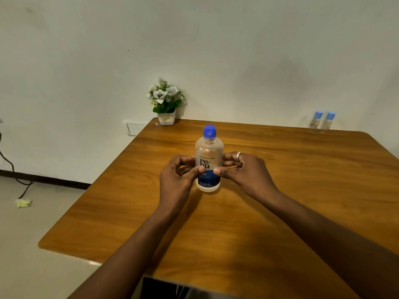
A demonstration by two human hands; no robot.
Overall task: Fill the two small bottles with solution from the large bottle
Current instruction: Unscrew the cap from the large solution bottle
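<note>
Left hand: we see the left hand curled round the left side of the large bottle, thumb pressed on the front of the label.
Right hand: the right hand wraps the bottle's right side the same way, thumb tip on the label, a ring on 1 finger.
Large bottle: upright between both hands near the middle of the table; we cannot tell whether its base rests on the wood or hangs just above it.
Cap: the blue cap sits on the neck, clear of both hands.
Step in hand: we judge this to be the opening step, taking hold of the large bottle, with no pouring begun.
Next move: 1 hand needs to steady the body while the other goes up to take the cap off.
Small bottles: the first small bottle and second small bottle stand side by side at the far right edge, capped, well apart from the hands; we must bring them closer.
Beyond: a flower pot stands at the far left corner.
</note>
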